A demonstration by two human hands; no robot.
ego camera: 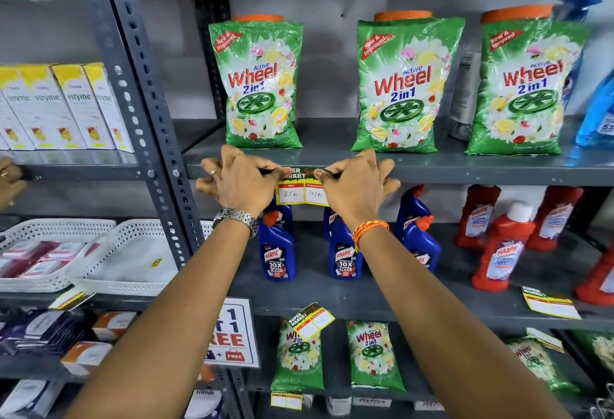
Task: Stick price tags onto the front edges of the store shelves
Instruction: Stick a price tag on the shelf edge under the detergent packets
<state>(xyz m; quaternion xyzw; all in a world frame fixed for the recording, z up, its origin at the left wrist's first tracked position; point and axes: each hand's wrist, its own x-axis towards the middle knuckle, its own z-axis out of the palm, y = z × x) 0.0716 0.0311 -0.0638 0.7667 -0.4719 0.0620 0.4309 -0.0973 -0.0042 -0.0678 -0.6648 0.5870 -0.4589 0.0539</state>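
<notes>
Two hands press one price tag (303, 187) against the front edge of the grey shelf (465, 171) that carries three green Wheel detergent bags (262, 86); the tag's upper part lies on the edge and its lower part, with handwritten prices, hangs below it. Left hand (237, 178), with a ring and a metal watch (237, 217) at the wrist, has its grip pressed onto the tag's left end; right hand (357, 181), with an orange thread band (368, 229) at the wrist, has its grip pressed onto the right end, so both hands cover part of the print. Just behind and below the tag stand blue Harpic bottles (277, 252), partly hidden by the wrists, with red Harpic bottles (501, 246) further right. Another tag (312, 319) hangs tilted on the shelf edge below, and a loose tag (550, 304) lies flat on that shelf at the right. White baskets (126, 256) sit in the neighbouring bay at the left
</notes>
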